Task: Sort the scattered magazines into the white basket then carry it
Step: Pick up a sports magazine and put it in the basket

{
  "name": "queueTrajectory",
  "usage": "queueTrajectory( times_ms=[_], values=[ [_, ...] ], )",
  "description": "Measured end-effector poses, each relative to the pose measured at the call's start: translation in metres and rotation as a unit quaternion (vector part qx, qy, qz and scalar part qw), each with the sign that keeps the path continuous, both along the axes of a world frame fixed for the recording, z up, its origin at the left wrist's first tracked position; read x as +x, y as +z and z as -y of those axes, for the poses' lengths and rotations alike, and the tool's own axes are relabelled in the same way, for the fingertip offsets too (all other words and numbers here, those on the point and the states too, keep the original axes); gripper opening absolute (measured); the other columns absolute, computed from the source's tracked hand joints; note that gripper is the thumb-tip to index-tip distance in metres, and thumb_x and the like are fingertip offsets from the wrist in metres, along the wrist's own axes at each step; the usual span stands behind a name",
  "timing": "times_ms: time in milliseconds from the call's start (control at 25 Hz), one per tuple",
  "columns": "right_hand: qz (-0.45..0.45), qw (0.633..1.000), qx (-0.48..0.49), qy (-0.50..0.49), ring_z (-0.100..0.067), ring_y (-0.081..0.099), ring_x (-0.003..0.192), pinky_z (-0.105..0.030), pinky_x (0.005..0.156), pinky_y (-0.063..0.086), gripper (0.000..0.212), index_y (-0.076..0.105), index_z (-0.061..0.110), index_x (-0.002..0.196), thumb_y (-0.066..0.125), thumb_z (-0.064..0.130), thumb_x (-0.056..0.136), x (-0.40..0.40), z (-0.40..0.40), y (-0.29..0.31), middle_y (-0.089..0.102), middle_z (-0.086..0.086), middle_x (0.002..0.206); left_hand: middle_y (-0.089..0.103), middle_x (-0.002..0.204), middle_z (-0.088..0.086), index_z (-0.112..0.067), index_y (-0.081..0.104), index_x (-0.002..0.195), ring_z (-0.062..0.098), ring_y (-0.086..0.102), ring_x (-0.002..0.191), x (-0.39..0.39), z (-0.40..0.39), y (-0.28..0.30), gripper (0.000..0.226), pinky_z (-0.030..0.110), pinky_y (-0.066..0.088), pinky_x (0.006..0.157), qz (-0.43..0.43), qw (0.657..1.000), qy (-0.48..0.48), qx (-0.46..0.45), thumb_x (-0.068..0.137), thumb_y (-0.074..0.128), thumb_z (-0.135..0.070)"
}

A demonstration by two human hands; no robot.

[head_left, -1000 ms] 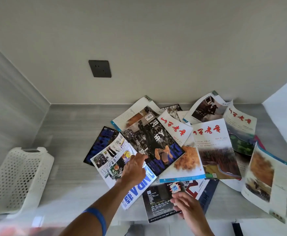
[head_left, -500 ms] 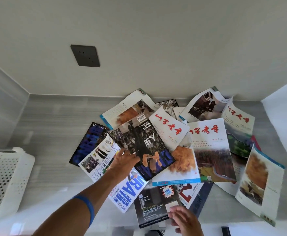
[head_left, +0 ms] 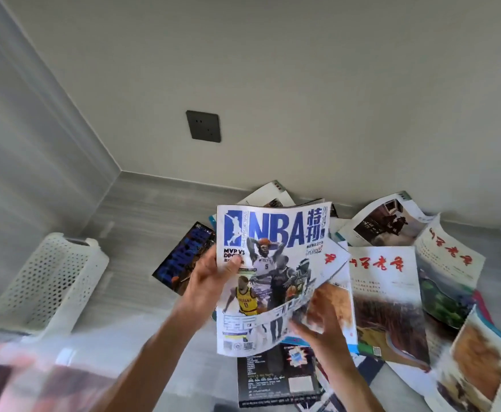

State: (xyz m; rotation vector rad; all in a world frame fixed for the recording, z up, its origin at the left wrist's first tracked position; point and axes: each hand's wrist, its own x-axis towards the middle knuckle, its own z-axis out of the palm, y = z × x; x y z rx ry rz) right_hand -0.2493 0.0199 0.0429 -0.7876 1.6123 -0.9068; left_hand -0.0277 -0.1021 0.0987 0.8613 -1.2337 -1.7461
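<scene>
NBA magazine [head_left: 273,275] lifted above the scattered magazines [head_left: 389,295].

Head view: left hand [head_left: 207,281] pinches its glossy, bending cover's left edge; blurred right hand [head_left: 317,325] grips the lower edge, fingers partly hidden. Perforated white plastic basket [head_left: 44,283] sits left, its near end cut off by blur.

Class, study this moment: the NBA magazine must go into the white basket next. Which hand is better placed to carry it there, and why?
Probably the left hand: it grips the NBA magazine by its left edge, on the side nearest the white basket. The right hand is at the lower right corner, farther away.
</scene>
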Motion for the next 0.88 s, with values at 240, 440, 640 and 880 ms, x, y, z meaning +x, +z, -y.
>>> queueTrajectory(
  times_ms=[240, 440, 640, 880],
  values=[
    [0.133, 0.982, 0.005, 0.132, -0.024, 0.071, 0.103, -0.047, 0.099, 0.049, 0.081, 0.065, 0.014, 0.117, 0.093, 0.046, 0.049, -0.008, 0.033, 0.004, 0.075, -0.007, 0.111, 0.064, 0.094, 0.020, -0.012, 0.060, 0.119, 0.032, 0.057, 0.073, 0.030, -0.043, 0.006, 0.030, 0.041, 0.049, 0.061, 0.020, 0.993, 0.100, 0.051, 0.091, 0.061, -0.023],
    [0.129, 0.977, 0.027, 0.168, 0.009, 0.063, 0.100, -0.026, 0.096, 0.032, 0.040, 0.061, 0.060, 0.103, 0.078, 0.049, 0.069, 0.031, 0.048, 0.016, 0.067, 0.035, 0.109, 0.071, 0.088, 0.015, -0.009, 0.060, 0.119, 0.026, 0.064, 0.066, 0.072, -0.046, -0.006, 0.031, 0.035, 0.054, 0.055, 0.047, 0.958, 0.239, 0.153, 0.089, 0.064, -0.019],
    [0.072, 0.989, -0.022, 0.125, -0.001, 0.067, 0.102, -0.033, 0.097, 0.043, 0.033, 0.069, 0.042, 0.105, 0.069, 0.016, 0.085, 0.079, 0.075, 0.009, 0.072, 0.019, 0.111, 0.071, 0.101, 0.001, -0.019, 0.062, 0.108, 0.019, 0.070, 0.075, 0.135, -0.003, -0.049, 0.019, 0.032, 0.055, 0.064, 0.371, 0.877, 0.256, 0.165, 0.092, 0.061, -0.028],
    [0.040, 0.995, -0.077, 0.045, -0.011, 0.069, 0.105, -0.034, 0.088, 0.050, 0.037, 0.070, 0.038, 0.115, 0.072, 0.031, 0.079, 0.137, 0.095, -0.016, 0.074, 0.008, 0.115, 0.053, 0.131, 0.024, -0.007, 0.036, 0.140, 0.041, 0.057, 0.110, 0.283, 0.032, -0.117, 0.063, 0.046, 0.046, 0.091, 0.615, 0.714, 0.309, 0.129, 0.082, 0.060, -0.008]
  ],
)
